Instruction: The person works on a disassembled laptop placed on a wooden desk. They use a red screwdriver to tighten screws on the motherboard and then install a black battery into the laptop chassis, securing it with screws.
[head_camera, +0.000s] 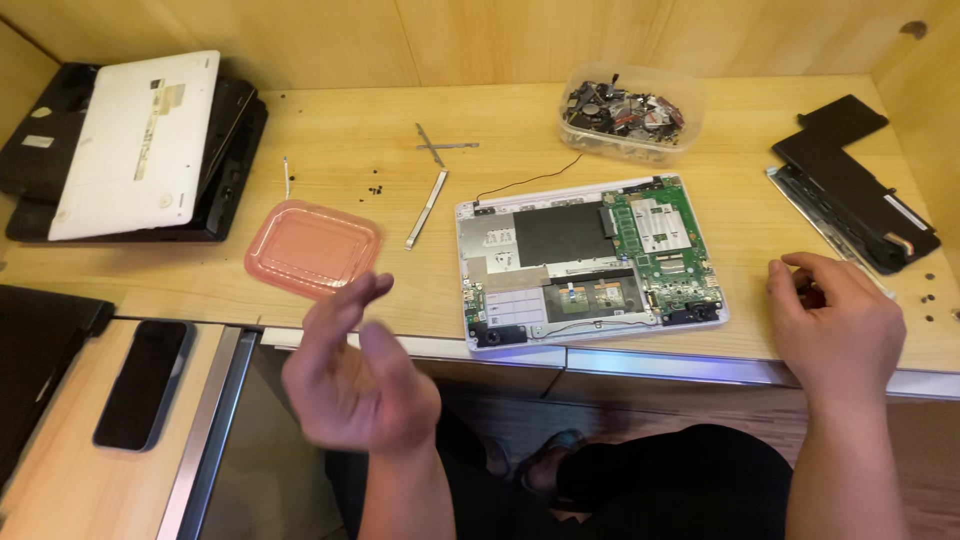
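Note:
An opened white laptop base (590, 262) lies on the wooden table (350, 120), its green circuit board (668, 250) and metal shielding exposed. My left hand (355, 375) hovers in front of the table edge, blurred, fingers spread and holding nothing. My right hand (835, 325) rests on the table to the right of the laptop base, fingers curled over something small that I cannot make out. A black battery pack (855, 180) lies at the far right, just beyond that hand.
A pink plastic lid (313, 248) lies left of the laptop base. A clear tub of small parts (630, 110) stands at the back. Stacked laptops (130, 145) sit at the back left. Metal strips (430, 185) and loose screws (375, 188) lie mid-table. A dark phone (143, 383) rests on the lower left surface.

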